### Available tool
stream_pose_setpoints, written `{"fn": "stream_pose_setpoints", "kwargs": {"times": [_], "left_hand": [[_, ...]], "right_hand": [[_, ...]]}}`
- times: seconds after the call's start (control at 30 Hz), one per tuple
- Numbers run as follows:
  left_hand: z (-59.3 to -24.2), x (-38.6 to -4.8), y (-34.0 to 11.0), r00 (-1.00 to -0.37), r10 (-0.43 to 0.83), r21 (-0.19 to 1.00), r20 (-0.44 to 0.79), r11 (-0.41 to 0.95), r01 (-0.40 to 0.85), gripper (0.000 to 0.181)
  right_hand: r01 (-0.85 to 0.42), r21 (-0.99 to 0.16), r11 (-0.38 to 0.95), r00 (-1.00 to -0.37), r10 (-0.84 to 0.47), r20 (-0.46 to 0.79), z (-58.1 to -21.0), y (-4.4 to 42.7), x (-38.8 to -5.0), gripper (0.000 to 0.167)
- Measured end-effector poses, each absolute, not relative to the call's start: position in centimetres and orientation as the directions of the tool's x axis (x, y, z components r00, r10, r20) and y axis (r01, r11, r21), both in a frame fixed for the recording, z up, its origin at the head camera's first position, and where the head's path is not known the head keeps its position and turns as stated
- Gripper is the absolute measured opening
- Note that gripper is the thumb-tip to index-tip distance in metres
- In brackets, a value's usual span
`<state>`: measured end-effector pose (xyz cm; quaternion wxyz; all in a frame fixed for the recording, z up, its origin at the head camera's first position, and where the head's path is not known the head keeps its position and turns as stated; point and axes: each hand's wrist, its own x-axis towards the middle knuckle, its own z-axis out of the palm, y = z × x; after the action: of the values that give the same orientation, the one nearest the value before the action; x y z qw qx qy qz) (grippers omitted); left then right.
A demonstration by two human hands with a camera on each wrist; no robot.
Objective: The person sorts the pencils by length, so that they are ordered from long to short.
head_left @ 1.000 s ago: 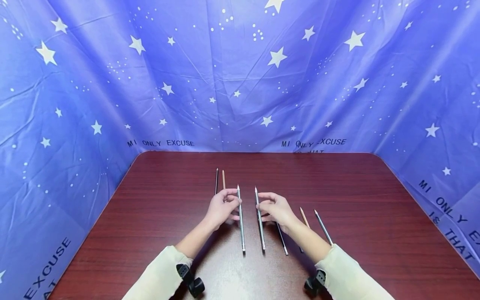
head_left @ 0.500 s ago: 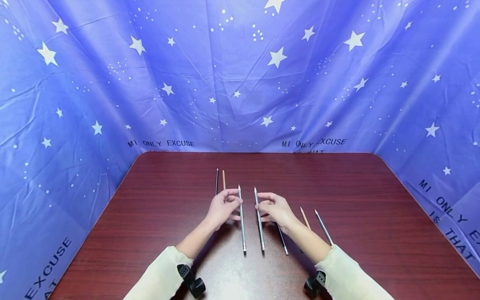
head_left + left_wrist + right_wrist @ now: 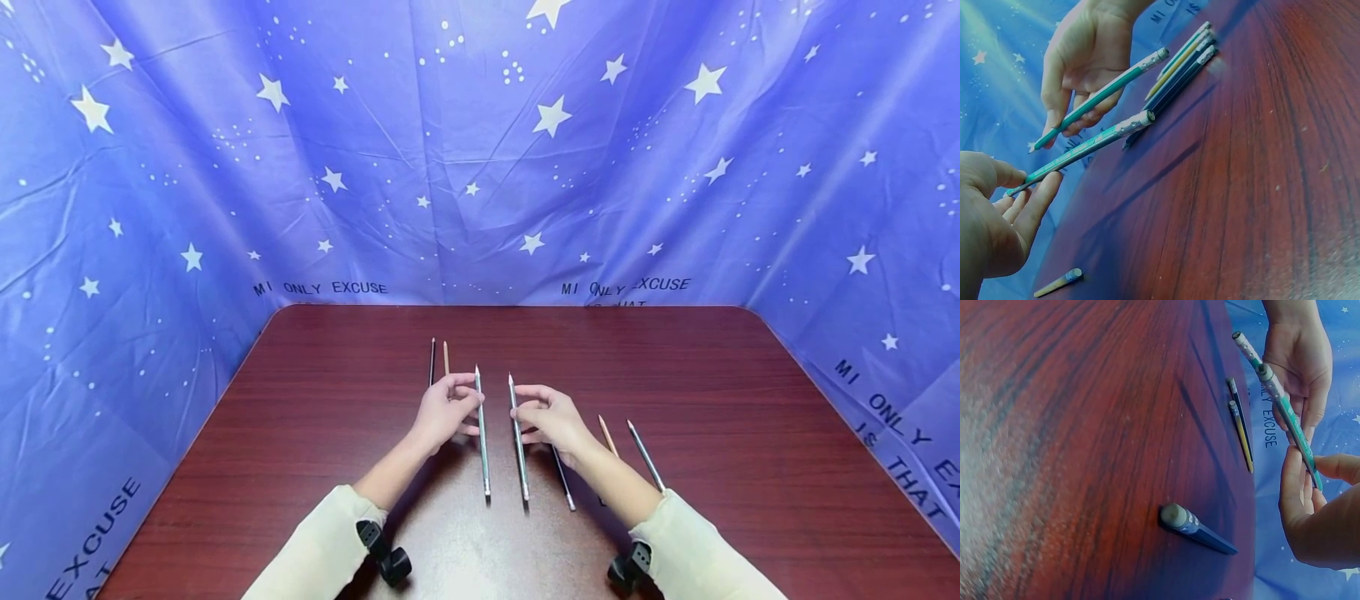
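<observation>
In the head view, your left hand pinches the left green pencil between thumb and fingers, and your right hand grips the right green pencil the same way. The two held pencils lie side by side with a gap between them, sharpened tips pointing away from you and eraser ends toward you, over the reddish-brown table. Past your left hand you have a dark pencil and a tan pencil; by your right forearm lie a black pencil, an orange-tan pencil and a bluish pencil, partly covered by your arm. A blue star-printed cloth hangs behind. From your left wrist, both green pencils show raised off the tabletop, your thumb and fingers closed near the tips; more pencils lie bunched beyond them. From your right wrist, your right-hand pencil overlaps the left one in sight, with the eraser ends free, and a dark pencil rests on the wood nearest the camera.
</observation>
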<state>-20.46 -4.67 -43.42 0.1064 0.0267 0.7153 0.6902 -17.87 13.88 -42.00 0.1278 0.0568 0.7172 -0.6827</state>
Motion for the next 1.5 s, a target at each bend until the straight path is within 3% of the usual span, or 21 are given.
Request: {"fn": "stream_pose_setpoints", "kwargs": {"times": [0.8, 1.5], "left_hand": [[-42.9, -22.9, -5.7, -0.991, 0.114, 0.995, -0.076, 0.073, -0.068, 0.04], [-43.0, -26.9, -5.5, -0.999, 0.024, 0.979, -0.023, 0.204, -0.018, 0.034]], "right_hand": [[0.245, -0.968, 0.06, -0.965, -0.083, -0.25, -41.9, 14.4, -18.1, 0.048], [0.251, -0.966, 0.054, -0.965, -0.068, -0.254, -42.0, 14.5, -17.9, 0.047]]}}
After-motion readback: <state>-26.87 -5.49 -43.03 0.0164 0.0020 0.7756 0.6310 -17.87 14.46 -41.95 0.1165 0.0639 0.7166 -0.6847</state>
